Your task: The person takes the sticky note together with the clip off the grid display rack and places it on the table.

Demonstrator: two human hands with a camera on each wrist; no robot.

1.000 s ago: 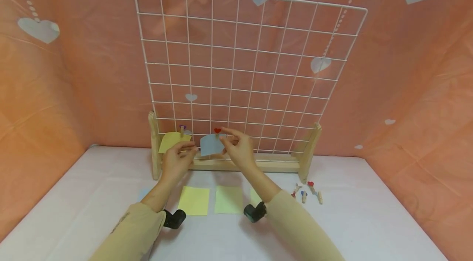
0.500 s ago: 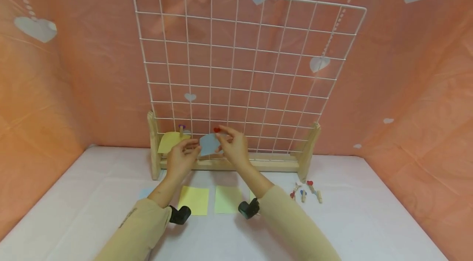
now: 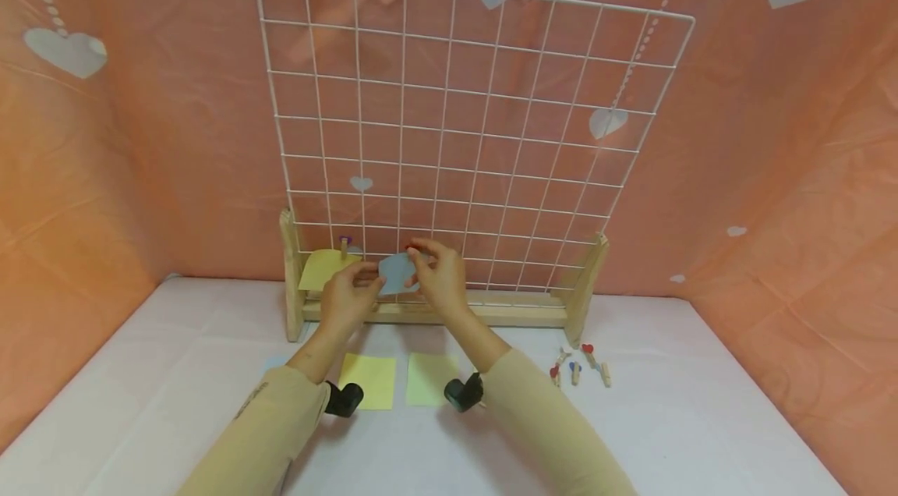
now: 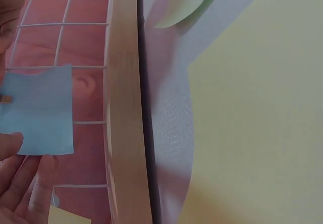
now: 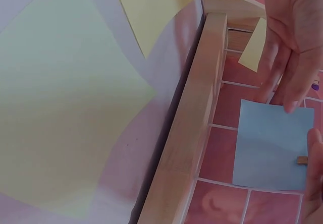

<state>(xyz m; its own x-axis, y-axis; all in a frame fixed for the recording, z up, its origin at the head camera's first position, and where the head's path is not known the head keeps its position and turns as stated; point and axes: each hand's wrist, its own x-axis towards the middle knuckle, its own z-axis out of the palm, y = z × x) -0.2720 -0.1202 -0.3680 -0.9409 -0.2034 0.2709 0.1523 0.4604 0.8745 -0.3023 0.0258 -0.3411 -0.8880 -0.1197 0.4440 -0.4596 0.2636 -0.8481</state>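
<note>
A blue sticky note hangs low on the white wire grid, under a small wooden clothespin with a red heart. My left hand pinches the note's left edge, thumb in front and fingers behind. My right hand holds the clothespin at the note's top, its fingertips covering most of the heart. In the right wrist view the note lies flat against the wires, the clothespin's tip showing beside my right thumb. Left of it a yellow note hangs from a clothespin with a purple heart.
Wooden feet and a crossbar bear the grid. On the white table lie a yellow note, a pale green note and a partly hidden blue note. Several heart clothespins lie at the right. An orange curtain surrounds the table.
My left hand has moved right and taken hold of the blue note's edge. My right hand has shifted slightly left, its fingers now over the red heart.
</note>
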